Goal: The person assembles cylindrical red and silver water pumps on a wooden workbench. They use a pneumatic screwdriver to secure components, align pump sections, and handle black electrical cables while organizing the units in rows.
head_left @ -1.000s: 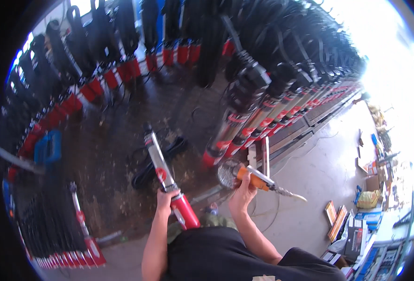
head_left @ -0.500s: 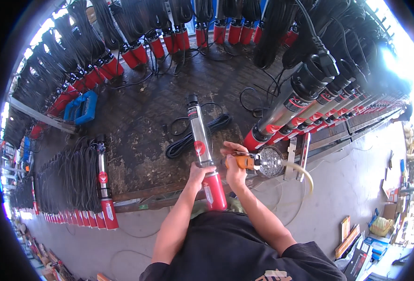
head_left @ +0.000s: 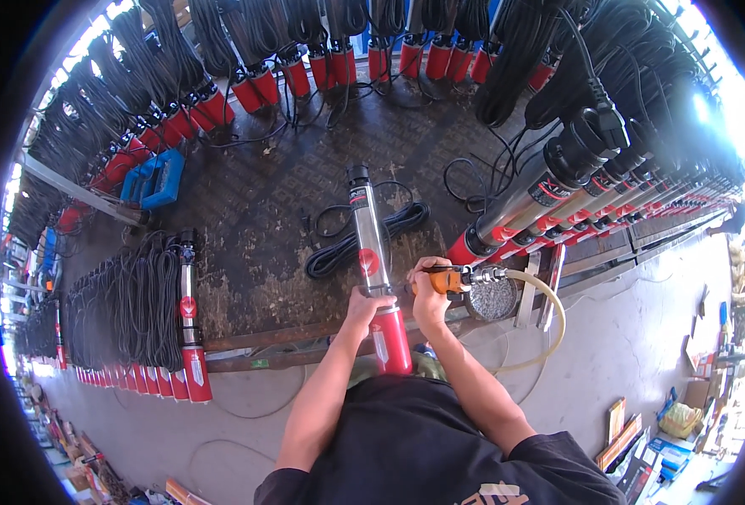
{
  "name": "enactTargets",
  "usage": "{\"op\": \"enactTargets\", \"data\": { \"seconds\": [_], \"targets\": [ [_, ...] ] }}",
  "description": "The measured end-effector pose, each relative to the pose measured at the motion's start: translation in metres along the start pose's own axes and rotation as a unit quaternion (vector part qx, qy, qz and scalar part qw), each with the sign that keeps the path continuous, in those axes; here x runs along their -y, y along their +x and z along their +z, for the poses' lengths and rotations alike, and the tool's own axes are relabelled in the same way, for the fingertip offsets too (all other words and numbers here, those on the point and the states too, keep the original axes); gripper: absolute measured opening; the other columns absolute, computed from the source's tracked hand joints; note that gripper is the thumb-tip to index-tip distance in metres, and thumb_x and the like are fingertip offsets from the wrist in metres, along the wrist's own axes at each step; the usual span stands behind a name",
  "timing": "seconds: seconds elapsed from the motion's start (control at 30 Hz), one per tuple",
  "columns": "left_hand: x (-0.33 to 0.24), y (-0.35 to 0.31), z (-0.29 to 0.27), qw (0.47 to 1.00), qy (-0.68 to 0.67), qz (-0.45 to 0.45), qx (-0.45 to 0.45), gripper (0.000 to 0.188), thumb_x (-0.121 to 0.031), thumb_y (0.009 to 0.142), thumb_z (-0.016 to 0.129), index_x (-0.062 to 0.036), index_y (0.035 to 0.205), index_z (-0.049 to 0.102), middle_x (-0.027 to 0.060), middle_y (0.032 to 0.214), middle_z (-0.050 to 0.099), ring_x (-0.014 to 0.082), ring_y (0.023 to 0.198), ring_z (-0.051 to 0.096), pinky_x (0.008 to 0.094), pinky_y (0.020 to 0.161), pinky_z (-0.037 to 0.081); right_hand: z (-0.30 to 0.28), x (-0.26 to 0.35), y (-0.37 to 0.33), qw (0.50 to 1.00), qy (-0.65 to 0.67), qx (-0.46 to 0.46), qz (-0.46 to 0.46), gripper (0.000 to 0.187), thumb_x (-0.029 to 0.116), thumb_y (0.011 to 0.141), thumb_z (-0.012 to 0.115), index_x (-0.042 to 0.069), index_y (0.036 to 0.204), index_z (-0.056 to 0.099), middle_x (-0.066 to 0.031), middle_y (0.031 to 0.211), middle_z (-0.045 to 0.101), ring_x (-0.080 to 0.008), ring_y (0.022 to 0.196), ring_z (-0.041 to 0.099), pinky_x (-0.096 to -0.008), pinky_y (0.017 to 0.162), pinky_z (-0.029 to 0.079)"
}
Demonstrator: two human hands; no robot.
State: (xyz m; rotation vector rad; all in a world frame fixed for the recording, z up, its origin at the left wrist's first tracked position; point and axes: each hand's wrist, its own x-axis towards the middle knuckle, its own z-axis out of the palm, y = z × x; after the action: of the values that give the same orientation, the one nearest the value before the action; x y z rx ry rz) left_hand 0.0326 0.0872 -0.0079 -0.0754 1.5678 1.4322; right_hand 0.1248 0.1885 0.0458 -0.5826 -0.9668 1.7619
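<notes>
A submersible pump (head_left: 370, 244), with a silver tube and a red lower end, lies across the bench edge pointing away from me. My left hand (head_left: 367, 310) is wrapped round it just above the red part. Beside it, my right hand (head_left: 430, 296) grips an orange air tool (head_left: 447, 280), whose metal back end joins a pale hose (head_left: 560, 313). The tool's working tip is mostly hidden by my fingers, close to the pump's right side. A coiled black cable (head_left: 330, 263) lies on the bench behind the pump.
A round dish (head_left: 492, 305) of small metal pieces sits at the bench edge, right of my hand. Rows of similar pumps with cable coils stand at right, left and back. A blue plastic holder (head_left: 164, 178) is at far left. Boxes (head_left: 667, 454) lie on the floor at right.
My right hand's fingers, partly stretched out before, have curled round the air tool. The hose has swung into a wider bend. The whole view has shifted slightly; my left hand keeps its hold.
</notes>
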Motion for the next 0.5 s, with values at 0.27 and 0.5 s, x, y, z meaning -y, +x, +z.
{"op": "enactTargets", "data": {
  "seconds": [0.27,0.5],
  "targets": [
    [0.0046,0.0022,-0.0014,1.0,0.0,0.003,0.0,0.058,-0.004,0.068,0.083,0.0002,0.113,0.046,0.0155,0.097,0.065,0.0274,0.082,0.07,0.044,0.077,0.059,-0.0004,-0.005,-0.0002,1.0,0.002,-0.011,-0.006,0.026,-0.011,0.082,0.053,0.007,0.101,0.049,-0.0068,0.087,0.057,-0.0135,0.07,0.056,-0.0249,0.061,0.046],
    [0.0051,0.0026,-0.0017,1.0,0.0,0.018,0.008,0.056,-0.005,0.067,0.084,0.0015,0.11,0.048,0.0152,0.097,0.066,0.026,0.082,0.07,0.0416,0.076,0.059,-0.0002,-0.0091,0.0006,1.0,0.006,-0.022,0.001,0.026,-0.011,0.083,0.053,0.007,0.1,0.049,-0.0069,0.085,0.057,-0.0131,0.067,0.055,-0.0245,0.058,0.045]
  ]
}}
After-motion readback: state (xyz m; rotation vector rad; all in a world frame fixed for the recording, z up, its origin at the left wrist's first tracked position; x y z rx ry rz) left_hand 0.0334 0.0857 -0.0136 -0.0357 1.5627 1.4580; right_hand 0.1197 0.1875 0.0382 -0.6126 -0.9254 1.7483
